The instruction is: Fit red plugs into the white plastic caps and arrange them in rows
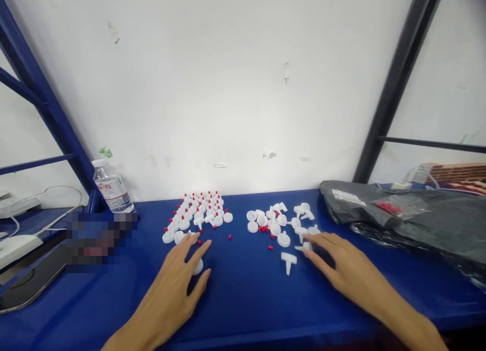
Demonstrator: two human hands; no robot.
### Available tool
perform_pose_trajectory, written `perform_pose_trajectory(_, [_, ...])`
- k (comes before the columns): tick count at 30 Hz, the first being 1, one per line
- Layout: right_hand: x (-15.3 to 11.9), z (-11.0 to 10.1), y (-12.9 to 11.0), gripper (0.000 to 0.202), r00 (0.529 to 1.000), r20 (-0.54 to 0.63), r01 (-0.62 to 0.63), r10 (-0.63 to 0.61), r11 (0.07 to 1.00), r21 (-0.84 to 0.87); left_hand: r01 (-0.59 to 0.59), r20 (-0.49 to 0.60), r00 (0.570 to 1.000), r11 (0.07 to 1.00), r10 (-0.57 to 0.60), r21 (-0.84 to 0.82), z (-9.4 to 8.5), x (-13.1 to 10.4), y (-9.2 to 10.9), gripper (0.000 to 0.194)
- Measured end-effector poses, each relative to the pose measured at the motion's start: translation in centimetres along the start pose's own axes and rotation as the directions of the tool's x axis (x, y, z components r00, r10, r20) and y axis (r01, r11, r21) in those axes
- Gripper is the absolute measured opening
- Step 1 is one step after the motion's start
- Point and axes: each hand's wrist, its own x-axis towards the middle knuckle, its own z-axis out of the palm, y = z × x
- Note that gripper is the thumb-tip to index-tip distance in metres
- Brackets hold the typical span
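Observation:
My left hand (pixel 176 277) is spread open over the table, fingers apart. A white nozzle cap (pixel 198 266) lies by its fingers, partly hidden by them. Just beyond the fingertips stand rows of white nozzle caps with red tips (pixel 203 209). On the right, my right hand (pixel 337 262) has its thumb and forefinger around a white nozzle cap (pixel 307 247) whose spout points left. Near it, another white nozzle cap (pixel 289 260) lies on its side. A loose pile of white caps (pixel 274 227) without red tips spreads behind, with small red tips (pixel 263 229) among them.
The blue table (pixel 243 300) meets a white wall. A water bottle (pixel 113 189) stands at the back left, near a dark phone (pixel 34 277) and white cables. Grey plastic bags (pixel 387 219) lie on the right. Loose red tips (pixel 230 236) dot the middle.

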Motion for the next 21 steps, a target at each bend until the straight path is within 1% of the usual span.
perform_pose_trajectory(2, [-0.9, 1.4, 0.1, 0.045, 0.997, -0.073, -0.013, 0.009, 0.999, -0.052, -0.007, 0.057, 0.998, 1.000, 0.008, -0.028, 1.4, 0.1, 0.6, 0.048])
perform_pose_trajectory(3, [-1.1, 1.9, -0.2, 0.048, 0.995, -0.099, -0.004, -0.002, 0.998, -0.060, -0.005, 0.092, 0.996, 0.998, 0.010, -0.059, 1.9, 0.5, 0.9, 0.045])
perform_pose_trajectory(4, [-1.2, 2.2, -0.7, 0.050, 0.994, -0.100, 0.026, -0.033, 0.998, -0.063, -0.001, 0.126, 0.992, 0.996, 0.013, -0.094, 2.3, 1.0, 1.2, 0.042])
perform_pose_trajectory(7, [-0.8, 2.3, -2.9, 0.053, 0.981, -0.040, 0.187, -0.190, 0.980, -0.070, 0.000, 0.184, 0.982, 0.981, 0.036, -0.195, 3.2, 2.8, 2.6, 0.038])
perform_pose_trajectory(9, [-0.1, 2.2, -4.1, 0.055, 0.952, 0.006, 0.304, -0.305, 0.948, -0.092, -0.009, 0.185, 0.981, 0.970, 0.056, -0.244, 3.8, 4.1, 3.9, 0.038])
perform_pose_trajectory(11, [0.8, 2.2, -4.7, 0.055, 0.919, 0.053, 0.394, -0.390, 0.911, -0.124, -0.023, 0.184, 0.980, 0.958, 0.079, -0.286, 4.6, 5.4, 5.2, 0.038])
perform_pose_trajectory(13, [1.8, 2.4, -4.4, 0.053, 0.900, 0.096, 0.435, -0.425, 0.890, -0.138, -0.050, 0.189, 0.975, 0.941, 0.120, -0.336, 5.4, 6.7, 6.4, 0.037])
perform_pose_trajectory(16, [3.2, 2.7, -2.8, 0.051, 0.903, 0.137, 0.423, -0.407, 0.896, -0.131, -0.102, 0.186, 0.963, 0.902, 0.195, -0.419, 6.7, 8.5, 8.0, 0.038])
perform_pose_trajectory(19, [4.1, 2.9, -0.8, 0.051, 0.921, 0.146, 0.381, -0.361, 0.913, -0.143, -0.153, 0.126, 0.965, 0.888, 0.228, -0.434, 7.5, 9.8, 9.4, 0.036])
perform_pose_trajectory(21, [4.4, 2.7, 0.1, 0.054, 0.929, 0.151, 0.358, -0.337, 0.921, -0.151, -0.188, 0.066, 0.970, 0.896, 0.233, -0.401, 7.3, 10.2, 10.0, 0.032])
